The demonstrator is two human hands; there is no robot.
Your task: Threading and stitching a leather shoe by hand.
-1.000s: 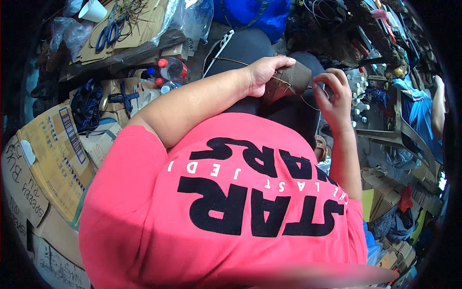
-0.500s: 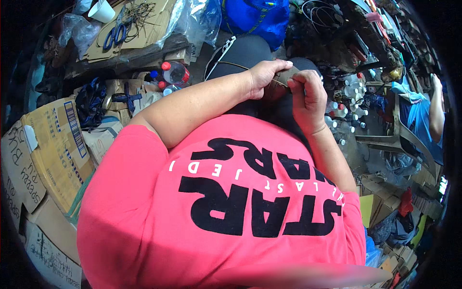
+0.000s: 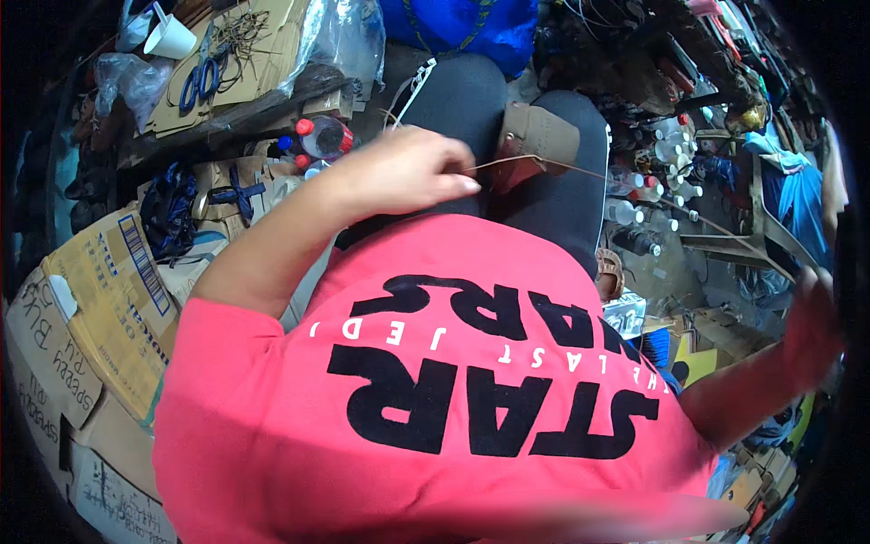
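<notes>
My left hand (image 3: 412, 172) pinches a thin brown cord (image 3: 507, 161) by the flat brown leather piece (image 3: 541, 136); my right hand (image 3: 811, 326) (blurred) I cannot tell.

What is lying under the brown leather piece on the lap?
The brown leather piece rests on the dark-trousered knees. The left hand holds a thin cord beside it. Its underside is hidden.

Our right hand (image 3: 811, 331) smears into a blur at the right rim, so we can't tell its grip. Our left hand (image 3: 403, 172) covers the near end of the thin cord (image 3: 535, 160).
</notes>
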